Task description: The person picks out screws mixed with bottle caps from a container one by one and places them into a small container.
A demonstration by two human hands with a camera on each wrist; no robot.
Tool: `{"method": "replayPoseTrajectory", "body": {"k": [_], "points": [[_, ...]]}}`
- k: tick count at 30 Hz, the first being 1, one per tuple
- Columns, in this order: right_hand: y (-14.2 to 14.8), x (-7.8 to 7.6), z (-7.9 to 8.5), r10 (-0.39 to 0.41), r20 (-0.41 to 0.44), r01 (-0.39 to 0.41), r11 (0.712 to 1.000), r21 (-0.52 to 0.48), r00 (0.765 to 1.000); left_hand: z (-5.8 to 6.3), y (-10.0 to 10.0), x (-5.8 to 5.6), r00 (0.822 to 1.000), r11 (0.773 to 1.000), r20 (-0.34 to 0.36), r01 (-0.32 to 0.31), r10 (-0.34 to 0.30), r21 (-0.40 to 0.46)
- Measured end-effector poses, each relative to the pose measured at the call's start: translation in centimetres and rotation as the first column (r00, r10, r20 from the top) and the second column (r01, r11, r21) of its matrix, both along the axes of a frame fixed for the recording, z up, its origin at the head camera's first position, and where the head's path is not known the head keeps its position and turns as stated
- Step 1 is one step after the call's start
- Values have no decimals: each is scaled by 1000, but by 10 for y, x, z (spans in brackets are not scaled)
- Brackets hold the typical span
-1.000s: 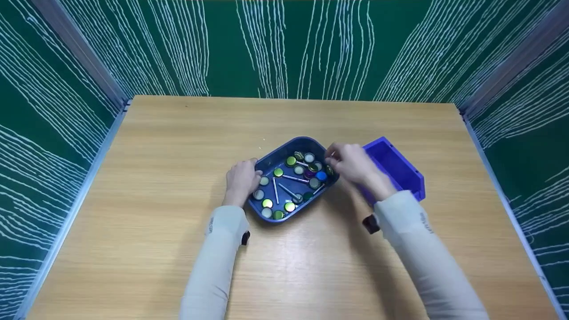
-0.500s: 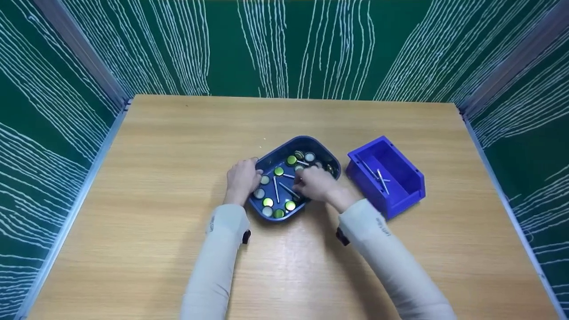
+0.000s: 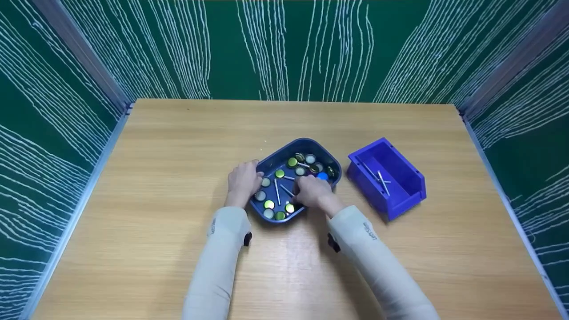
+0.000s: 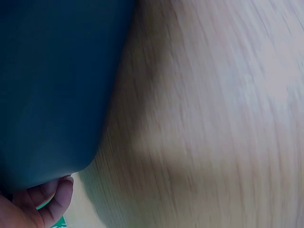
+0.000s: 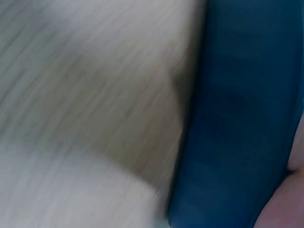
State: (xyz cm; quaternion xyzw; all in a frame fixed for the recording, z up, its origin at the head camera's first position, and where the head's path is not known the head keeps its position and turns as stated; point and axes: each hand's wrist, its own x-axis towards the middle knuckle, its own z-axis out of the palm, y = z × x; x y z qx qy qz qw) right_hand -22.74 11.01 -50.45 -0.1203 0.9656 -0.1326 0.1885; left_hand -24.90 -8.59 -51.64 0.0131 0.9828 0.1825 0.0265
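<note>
Head view: L hand [image 3: 242,182] grips the dark blue tray [image 3: 284,155] at its left end, fingers curled against the wall (L wrist cam backs that up). R hand [image 3: 313,190] is down in the tray's near-right part, beside the metal pins [image 3: 277,192]; fingertips hidden, so can't tell if they're pinching anything. Tray's mid-table [image 3: 178,178], w/ pins & bottle caps [image 3: 279,174] mixed on its floor. Purple bin [image 3: 369,191] stands near it, to the right, w/ a few pins inside.

From where I'm standing, pins look light, stiff, prob. smooth & apt to roll; best pinched mid-length, thumb + forefinger, clear of caps. Tray's prob. rigid plastic, light enough to skid, so a rim hold suits.
</note>
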Motion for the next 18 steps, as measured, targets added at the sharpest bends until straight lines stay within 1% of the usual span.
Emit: {"method": "replayPoseTrajectory", "body": {"k": [4, 9, 11, 15, 18], "points": [[-2, 0, -2, 12, -12, -11, 999, 36, 1000, -1, -1, -1, 1000, 1000, -5, -7, 7, -18], [-1, 0, -2, 19, -12, -19, 997, 71, 1000, -2, 0, -1, 1000, 1000, 11, 0, 0, 3], [-1, 1, -2, 29, -18, -28, 998, 53, 999, -1, -1, 0, 1000, 1000, 15, 1, -1, 5], [1, 1, -1, 49, -43, -50, 998, -37, 998, 1, -1, 0, 1000, 1000, 13, -5, 5, 2], [2, 2, -2, 72, -41, -75, 994, -80, 997, 0, 0, 0, 1000, 1000, 17, -2, 2, 6]]}}
